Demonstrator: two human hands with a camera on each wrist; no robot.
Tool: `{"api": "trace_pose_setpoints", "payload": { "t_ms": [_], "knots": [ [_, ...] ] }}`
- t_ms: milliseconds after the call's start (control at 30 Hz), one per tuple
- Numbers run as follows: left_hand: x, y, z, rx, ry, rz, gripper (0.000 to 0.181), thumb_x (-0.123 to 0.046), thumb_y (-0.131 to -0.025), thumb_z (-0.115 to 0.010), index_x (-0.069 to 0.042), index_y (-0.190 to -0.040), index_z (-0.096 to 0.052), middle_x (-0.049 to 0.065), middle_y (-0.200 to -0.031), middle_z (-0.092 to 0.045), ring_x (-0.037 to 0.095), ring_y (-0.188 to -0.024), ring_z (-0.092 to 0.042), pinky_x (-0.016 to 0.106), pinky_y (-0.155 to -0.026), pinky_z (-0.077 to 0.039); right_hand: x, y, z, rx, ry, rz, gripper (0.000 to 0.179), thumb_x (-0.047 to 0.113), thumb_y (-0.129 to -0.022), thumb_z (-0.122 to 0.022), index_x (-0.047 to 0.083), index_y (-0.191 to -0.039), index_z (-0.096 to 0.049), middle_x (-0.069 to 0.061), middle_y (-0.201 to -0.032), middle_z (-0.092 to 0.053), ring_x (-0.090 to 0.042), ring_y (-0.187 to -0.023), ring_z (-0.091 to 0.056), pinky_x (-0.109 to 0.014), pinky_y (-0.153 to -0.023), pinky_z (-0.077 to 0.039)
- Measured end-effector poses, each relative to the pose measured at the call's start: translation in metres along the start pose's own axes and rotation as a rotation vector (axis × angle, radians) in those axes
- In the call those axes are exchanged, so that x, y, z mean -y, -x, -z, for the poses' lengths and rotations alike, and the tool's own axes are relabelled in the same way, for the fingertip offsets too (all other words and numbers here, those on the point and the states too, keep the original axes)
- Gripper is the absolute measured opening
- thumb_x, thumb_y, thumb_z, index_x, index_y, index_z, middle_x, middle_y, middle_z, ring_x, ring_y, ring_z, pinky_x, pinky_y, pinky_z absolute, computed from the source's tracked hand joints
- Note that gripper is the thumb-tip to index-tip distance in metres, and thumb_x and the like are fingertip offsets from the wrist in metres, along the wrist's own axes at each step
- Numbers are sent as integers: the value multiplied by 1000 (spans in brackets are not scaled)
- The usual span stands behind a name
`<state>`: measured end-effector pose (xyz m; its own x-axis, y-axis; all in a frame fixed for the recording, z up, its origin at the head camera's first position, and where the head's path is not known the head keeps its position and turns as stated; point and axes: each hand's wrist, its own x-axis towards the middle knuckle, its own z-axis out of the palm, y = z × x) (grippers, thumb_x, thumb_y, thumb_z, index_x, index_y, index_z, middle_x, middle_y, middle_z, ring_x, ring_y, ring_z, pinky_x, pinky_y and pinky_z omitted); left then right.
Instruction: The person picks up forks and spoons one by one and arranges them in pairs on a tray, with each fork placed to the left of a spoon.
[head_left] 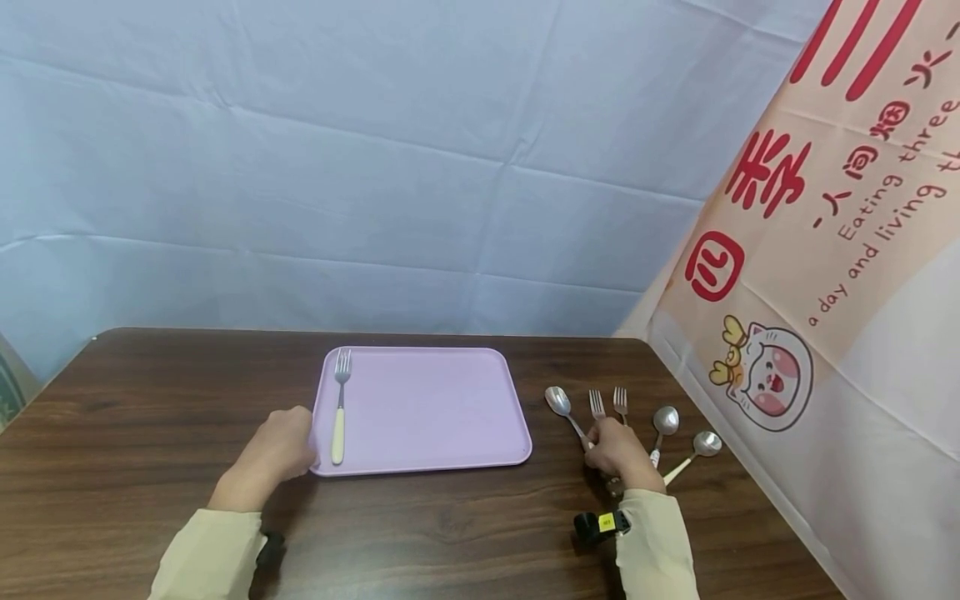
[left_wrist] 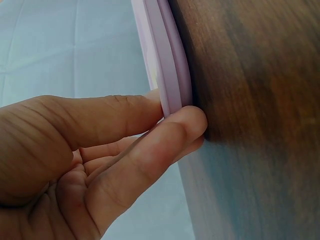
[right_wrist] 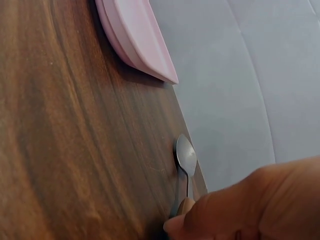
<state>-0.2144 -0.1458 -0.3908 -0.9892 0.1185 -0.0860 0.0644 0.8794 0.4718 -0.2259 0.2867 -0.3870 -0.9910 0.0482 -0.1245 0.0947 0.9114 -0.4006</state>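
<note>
My left hand [head_left: 279, 446] pinches the left rim of a lilac tray [head_left: 435, 408], its thumb above the edge and fingers under it in the left wrist view. On the tray's left side lies a fork [head_left: 339, 429] with a cream handle, tines pointing away. Right of the tray, my right hand [head_left: 618, 454] is low over the table among loose cutlery. Its thumb and fingertips pinch the handle of a metal spoon [right_wrist: 186, 155], whose bowl points away. Two forks [head_left: 597, 403] show just beyond that hand, their handles hidden behind it.
To the right of my right hand lie a spoon [head_left: 665, 421] with a patterned handle and another spoon [head_left: 707, 443] with a cream handle. All rests on a dark wooden table [head_left: 135, 417]. A pale blue cloth [head_left: 337, 183] hangs behind, with a printed banner [head_left: 795, 275] at right.
</note>
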Motion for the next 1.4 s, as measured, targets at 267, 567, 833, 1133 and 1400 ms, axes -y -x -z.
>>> {"api": "trace_pose_setpoints", "payload": {
  "t_ms": [267,567,833,1133,1400],
  "knots": [
    [-1,-1,-1,1,-13,3,12,4,-74,-64,9,-79,-54,11,-62,-47,20,-53,-48,29,-46,-40,-1,-4,-2,5,-80,-20,6,1,-77,-61,2,-80,-55,-8,-65,-51,-22,-53,-51,-34,-43,-45],
    [-2,-2,0,2,-19,0,13,4,-73,-64,9,-80,-54,11,-63,-46,21,-53,-47,30,-47,-39,-3,-5,-2,3,-84,-8,9,0,-75,-62,1,-82,-57,-8,-67,-51,-22,-56,-51,-35,-44,-45],
    [-2,-1,0,6,-11,9,14,4,-73,-64,10,-81,-54,11,-63,-47,20,-53,-48,29,-46,-40,0,-4,1,47,-116,-18,13,-3,-77,-61,-1,-89,-57,-10,-69,-52,-22,-53,-51,-34,-41,-43],
    [-1,0,1,1,-14,0,14,4,-73,-64,9,-81,-54,11,-63,-47,21,-54,-47,30,-47,-40,10,-6,18,-5,33,97,18,0,-74,-60,-2,-92,-61,-8,-78,-57,-24,-68,-52,-38,-60,-43],
    [0,1,-2,-12,-8,0,13,5,-72,-64,9,-78,-54,9,-61,-48,19,-51,-48,29,-46,-40,15,-4,19,-13,35,77,17,0,-77,-63,-2,-93,-61,-9,-81,-58,-25,-71,-52,-39,-61,-43]
  ]
}}
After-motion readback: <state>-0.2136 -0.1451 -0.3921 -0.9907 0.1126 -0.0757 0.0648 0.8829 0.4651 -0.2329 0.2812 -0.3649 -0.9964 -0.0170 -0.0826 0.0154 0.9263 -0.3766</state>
